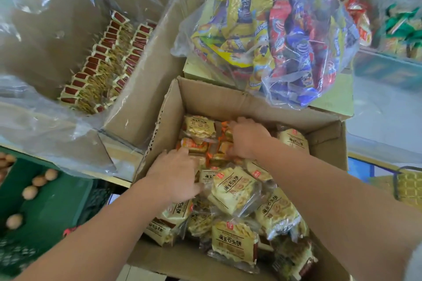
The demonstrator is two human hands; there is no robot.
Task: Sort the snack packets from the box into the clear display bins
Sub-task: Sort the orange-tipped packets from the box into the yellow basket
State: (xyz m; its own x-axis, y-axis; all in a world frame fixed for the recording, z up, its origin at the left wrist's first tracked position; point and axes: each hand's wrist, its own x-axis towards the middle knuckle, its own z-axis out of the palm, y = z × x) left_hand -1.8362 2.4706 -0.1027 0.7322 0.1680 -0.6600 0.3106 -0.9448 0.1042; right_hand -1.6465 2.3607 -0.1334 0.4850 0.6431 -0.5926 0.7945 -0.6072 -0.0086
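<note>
An open cardboard box (219,100) in front of me is full of snack packets, cream-yellow ones (233,189) and smaller orange ones (194,145). Both my hands are inside it. My left hand (175,175) lies palm down on the packets at the box's left side, with its fingertips hidden among them. Further in, my right hand (246,140) curls its fingers round small orange packets (225,147) near the middle.
A larger plastic-lined carton (137,89) at the upper left holds rows of red-and-gold packets (102,61). A clear bag of colourful snacks (274,39) sits behind the box. Eggs (29,191) lie on a green tray at the lower left. Clear bins with snacks stand at the upper right.
</note>
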